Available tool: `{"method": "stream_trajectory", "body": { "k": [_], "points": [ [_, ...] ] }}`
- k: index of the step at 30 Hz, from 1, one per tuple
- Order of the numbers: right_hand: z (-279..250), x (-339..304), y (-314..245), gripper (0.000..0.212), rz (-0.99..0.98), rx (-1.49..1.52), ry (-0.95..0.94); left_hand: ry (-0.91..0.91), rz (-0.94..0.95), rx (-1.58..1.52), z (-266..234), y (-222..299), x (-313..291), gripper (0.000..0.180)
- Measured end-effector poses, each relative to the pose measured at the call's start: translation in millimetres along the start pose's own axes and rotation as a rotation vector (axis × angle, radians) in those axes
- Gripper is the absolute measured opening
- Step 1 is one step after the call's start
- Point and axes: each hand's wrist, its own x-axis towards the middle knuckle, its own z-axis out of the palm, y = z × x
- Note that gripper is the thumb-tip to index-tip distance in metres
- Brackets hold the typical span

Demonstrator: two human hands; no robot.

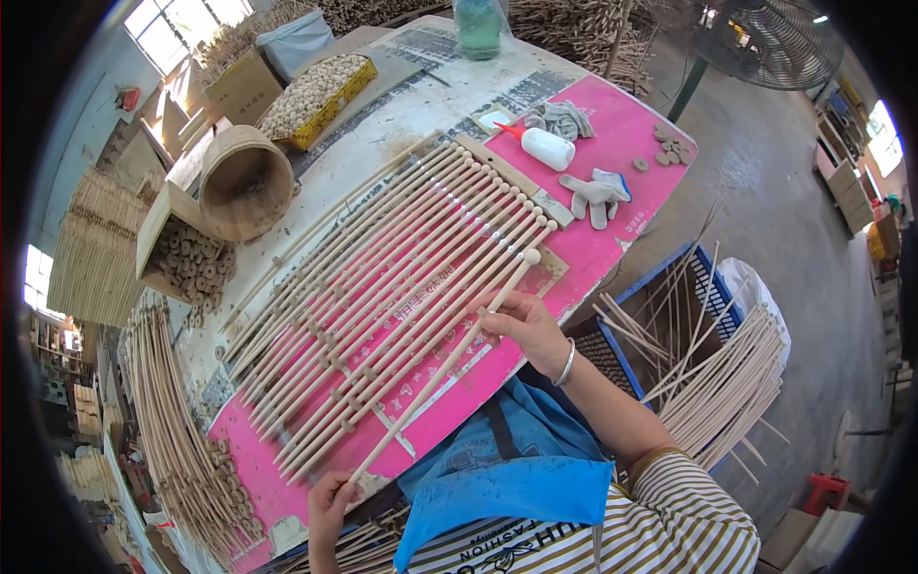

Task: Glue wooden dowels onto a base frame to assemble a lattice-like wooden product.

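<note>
Both my hands hold one long wooden rod (pixel 424 392) slanting along the near edge of the pink-covered table. My left hand (pixel 332 502) pinches its lower end. Farther up, below the wooden ball (pixel 532 256) at its top, my right hand (pixel 528 332) is closed around it, fingers close to a small wooden ring. Beyond it, several similar rods (pixel 382 258) lie side by side on the table, most with balls at their upper right ends and small rings towards their lower ends. A wooden strip (pixel 502 170) lies along the ball ends.
A white bottle with red nozzle (pixel 548 149) and grey-white gloves (pixel 595 197) lie at the far right. Wooden rings fill a box (pixel 158 234) at the left; balls fill a yellow tray (pixel 356 84). Rods overhang a blue crate (pixel 626 359) beside me. A fan (pixel 765 43) stands beyond.
</note>
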Motion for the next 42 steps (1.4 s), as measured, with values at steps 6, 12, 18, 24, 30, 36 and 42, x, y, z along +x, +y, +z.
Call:
{"method": "stream_trajectory", "body": {
  "k": [6, 12, 18, 24, 30, 36, 42],
  "points": [
    [-6, -2, -1, 0.032, 0.051, 0.008, 0.035, -0.157, -0.159, -0.085, 8, 34, 24, 0.023],
    [-18, -2, -2, 0.03, 0.119, 0.002, 0.116, -0.071, -0.054, 0.072, 14, 23, 48, 0.014],
    [-34, -7, -5, 0.03, 0.138, -0.057, 0.233, 0.035, 0.063, 0.214, 39, 31, 60, 0.017],
    [-40, -5, -23, 0.035, 0.207, -0.094, 0.29, 0.106, 0.129, 0.346, 59, 37, 67, 0.016],
    [-55, -7, -34, 0.035, 0.314, -0.109, 0.283, 0.154, 0.312, 0.415, 76, 39, 80, 0.021],
    [-68, 7, -31, 0.026, 0.173, -0.401, 0.438, 0.247, 0.382, 0.462, 97, 32, 88, 0.029],
    [-73, 16, -37, 0.025, 0.095, -0.948, 0.545, 0.377, 0.413, 0.505, 115, 21, 102, 0.03]
  ]
}}
